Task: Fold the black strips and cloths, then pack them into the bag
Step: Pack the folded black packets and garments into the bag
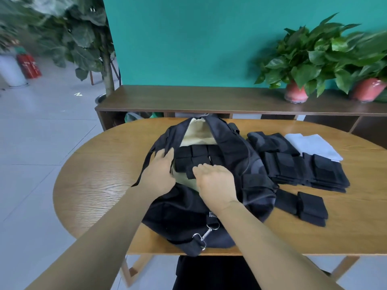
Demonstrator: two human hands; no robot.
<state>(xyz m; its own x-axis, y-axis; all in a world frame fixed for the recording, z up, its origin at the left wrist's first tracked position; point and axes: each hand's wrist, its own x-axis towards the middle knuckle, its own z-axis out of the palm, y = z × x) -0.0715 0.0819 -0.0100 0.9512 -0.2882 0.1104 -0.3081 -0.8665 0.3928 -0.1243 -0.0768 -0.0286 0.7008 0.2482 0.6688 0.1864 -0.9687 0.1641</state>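
Bag [228, 155] laid unzipped on table [100, 164], folded strips [199, 156] packed inside, left edge gripped by left hand [160, 170], right hand [213, 177] spread flat over them, folded stacks [303, 170] placed alongside, right.

Left hand [160, 171] gripping the open black bag's [234, 155] edge, flat right hand [215, 181] on folded strips [194, 156] inside.

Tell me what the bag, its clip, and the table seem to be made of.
Bag: matte black woven fabric, probably nylon or canvas, with a pale cloth lining.
Clip: shiny silver metal by its glint.
Table: wood or wood veneer, visible grain, satin sheen.
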